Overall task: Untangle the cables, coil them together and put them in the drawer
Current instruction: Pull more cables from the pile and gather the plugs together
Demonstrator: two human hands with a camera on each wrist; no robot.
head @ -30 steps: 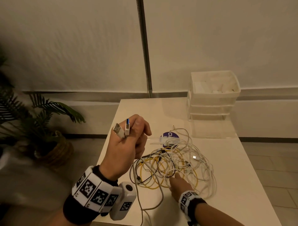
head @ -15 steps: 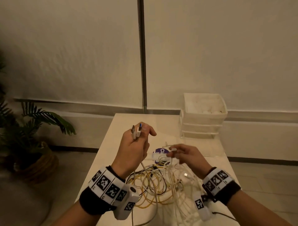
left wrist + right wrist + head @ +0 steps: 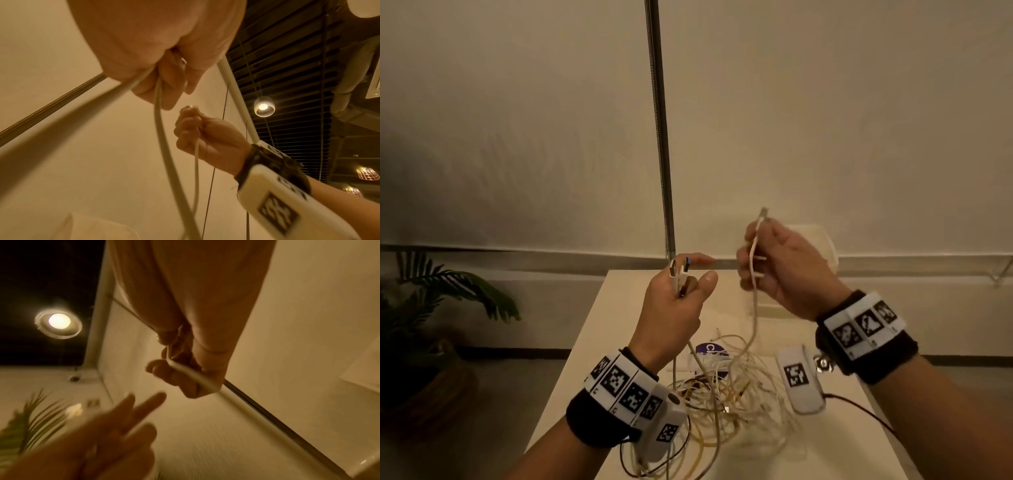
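Observation:
A tangle of white, yellow and dark cables (image 3: 729, 390) lies on the white table (image 3: 626, 308). My left hand (image 3: 681, 284) is raised above it and grips two USB plugs (image 3: 678, 270) that stick up between its fingers; their cables (image 3: 158, 113) hang down from the fist. My right hand (image 3: 753, 260) is higher, to the right. It grips a white cable (image 3: 755, 308) whose plug (image 3: 763, 213) points up, and the cable runs down into the tangle. The right wrist view shows this grip (image 3: 185, 363). The white drawer unit (image 3: 827, 246) stands mostly hidden behind the right hand.
A purple round sticker (image 3: 710, 347) lies at the tangle's far edge. A potted palm (image 3: 448, 291) stands on the floor left of the table. A thin vertical metal pole (image 3: 662, 137) runs up the wall behind the table.
My right hand has pulled a white cable end out of the tangle and lifted it above the left hand's height. The left hand still holds its two plugs.

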